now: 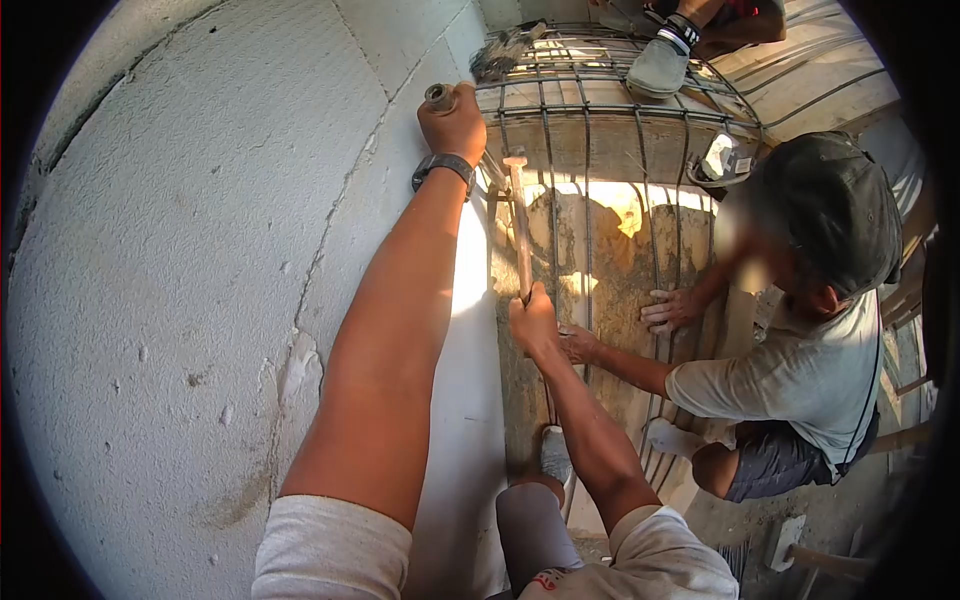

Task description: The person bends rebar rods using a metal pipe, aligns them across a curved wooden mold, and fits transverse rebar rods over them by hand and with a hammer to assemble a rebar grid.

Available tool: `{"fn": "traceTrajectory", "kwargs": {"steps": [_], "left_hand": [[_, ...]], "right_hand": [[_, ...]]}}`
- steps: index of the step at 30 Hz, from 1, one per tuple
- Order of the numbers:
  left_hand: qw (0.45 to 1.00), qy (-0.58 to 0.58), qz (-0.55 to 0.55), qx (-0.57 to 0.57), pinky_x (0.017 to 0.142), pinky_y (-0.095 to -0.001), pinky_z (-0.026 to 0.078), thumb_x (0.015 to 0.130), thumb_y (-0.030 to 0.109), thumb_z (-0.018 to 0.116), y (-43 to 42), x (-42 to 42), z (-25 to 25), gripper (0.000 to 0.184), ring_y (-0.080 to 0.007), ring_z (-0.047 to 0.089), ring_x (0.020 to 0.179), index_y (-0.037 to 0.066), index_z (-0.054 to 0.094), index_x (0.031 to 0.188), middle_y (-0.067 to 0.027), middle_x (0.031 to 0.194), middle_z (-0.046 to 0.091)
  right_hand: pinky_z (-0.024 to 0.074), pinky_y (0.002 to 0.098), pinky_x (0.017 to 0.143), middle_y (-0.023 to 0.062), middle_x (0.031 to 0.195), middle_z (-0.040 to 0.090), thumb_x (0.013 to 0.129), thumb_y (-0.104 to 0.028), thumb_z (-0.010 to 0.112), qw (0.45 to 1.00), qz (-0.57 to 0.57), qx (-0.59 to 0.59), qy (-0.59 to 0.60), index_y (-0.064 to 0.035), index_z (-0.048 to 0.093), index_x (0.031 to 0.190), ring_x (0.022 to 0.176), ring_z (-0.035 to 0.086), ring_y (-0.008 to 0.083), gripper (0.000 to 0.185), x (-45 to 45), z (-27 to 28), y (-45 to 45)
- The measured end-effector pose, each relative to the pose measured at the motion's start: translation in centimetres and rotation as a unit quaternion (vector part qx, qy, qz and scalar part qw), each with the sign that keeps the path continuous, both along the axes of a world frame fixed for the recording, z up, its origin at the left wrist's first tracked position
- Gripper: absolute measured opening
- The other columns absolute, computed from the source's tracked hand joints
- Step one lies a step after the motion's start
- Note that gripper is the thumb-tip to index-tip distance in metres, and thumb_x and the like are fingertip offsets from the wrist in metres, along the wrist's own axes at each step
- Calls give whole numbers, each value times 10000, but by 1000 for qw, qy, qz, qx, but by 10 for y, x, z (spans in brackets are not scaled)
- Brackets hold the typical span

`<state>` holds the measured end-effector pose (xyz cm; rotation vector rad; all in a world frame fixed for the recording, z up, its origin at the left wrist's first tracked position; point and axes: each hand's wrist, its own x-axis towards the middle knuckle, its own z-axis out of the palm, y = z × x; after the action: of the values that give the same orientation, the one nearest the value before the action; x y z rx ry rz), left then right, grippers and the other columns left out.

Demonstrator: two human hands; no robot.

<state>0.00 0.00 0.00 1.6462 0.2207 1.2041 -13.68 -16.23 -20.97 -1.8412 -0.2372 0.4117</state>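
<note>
My left hand (453,125), with a dark watch on its wrist, is wrapped round a metal tool (439,97) beside the pale block wall. The tool's round end shows above my fist; its lower part slants down behind my hand. My right hand (534,318) grips the handle of a hammer (521,225). The hammer points up, its small head a little below and right of my left hand. Thin steel bars (588,200) run behind and to the right of the hammer. A co-worker's hand (575,344) is close beside my right hand.
A co-worker (830,380) in a dark cap crouches at the right, another hand (673,311) on the boards. Above, a rebar grid (600,107) bears another person's foot (658,70). The rough block wall (200,250) fills the left side. A container (722,160) stands near the cap.
</note>
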Motion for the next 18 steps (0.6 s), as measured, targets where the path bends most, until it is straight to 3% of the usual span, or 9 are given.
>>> {"fn": "traceTrajectory", "kwargs": {"steps": [3,6,9,10,12,13,15,17,18], "left_hand": [[1000,15,9,4,589,-368,454,908,184,654,1,-10,20,337,-115,537,571,19,548,635,-57,570,580],[1000,10,6,13,590,-374,465,908,193,657,-17,-13,13,337,-136,568,566,22,564,633,-71,574,605],[999,-35,0,-24,569,-336,418,898,156,674,-8,-14,13,341,-109,482,550,53,523,611,15,569,527],[999,7,32,-29,572,-341,421,896,168,682,-1,-18,15,337,-105,494,554,44,541,616,12,573,536],[999,17,-24,-43,563,-355,406,888,190,692,0,-16,15,345,-101,482,562,26,554,618,10,573,547],[999,8,-42,-31,558,-359,399,885,194,691,-6,-16,13,345,-101,475,564,22,557,617,7,571,549],[997,18,-43,-57,558,-367,392,879,185,681,-22,-22,17,340,-103,455,564,21,547,613,6,568,539],[996,20,-22,-87,558,-371,392,882,189,678,-18,-25,15,348,-106,438,553,34,534,605,-4,562,528],[998,12,11,-60,549,-367,388,888,197,685,-3,-16,13,355,-105,437,543,45,533,605,0,563,529]], "right_hand": [[539,532,898,315,1047,686,913,-163,658,998,-14,-38,-49,48,498,1171,1022,681,471,370,3,50,15],[534,535,902,304,1031,692,900,-152,667,990,-31,-120,-72,36,498,1137,1026,674,478,346,-4,45,7],[534,533,904,298,1024,695,891,-136,665,991,-33,-116,-67,20,497,1134,1025,675,478,335,1,34,3],[537,533,898,288,1013,700,891,-141,677,989,-31,-129,-62,11,495,1145,1019,678,470,347,4,29,6],[542,530,884,280,988,703,906,-167,669,984,-41,-155,-80,6,480,1157,1006,687,456,359,5,24,11],[547,533,866,281,965,704,910,-180,666,983,-41,-154,-88,3,471,1160,987,692,456,366,2,18,8],[548,547,827,280,908,700,917,-185,650,991,-11,-118,-61,0,455,1155,930,696,468,358,22,-94,3],[544,562,789,278,857,695,922,-190,637,991,-24,-103,-76,-4,442,1145,878,695,481,349,30,-122,22],[540,571,772,276,834,692,925,-193,632,986,-60,-103,-115,-5,437,1138,855,692,487,345,20,-97,33]]}}
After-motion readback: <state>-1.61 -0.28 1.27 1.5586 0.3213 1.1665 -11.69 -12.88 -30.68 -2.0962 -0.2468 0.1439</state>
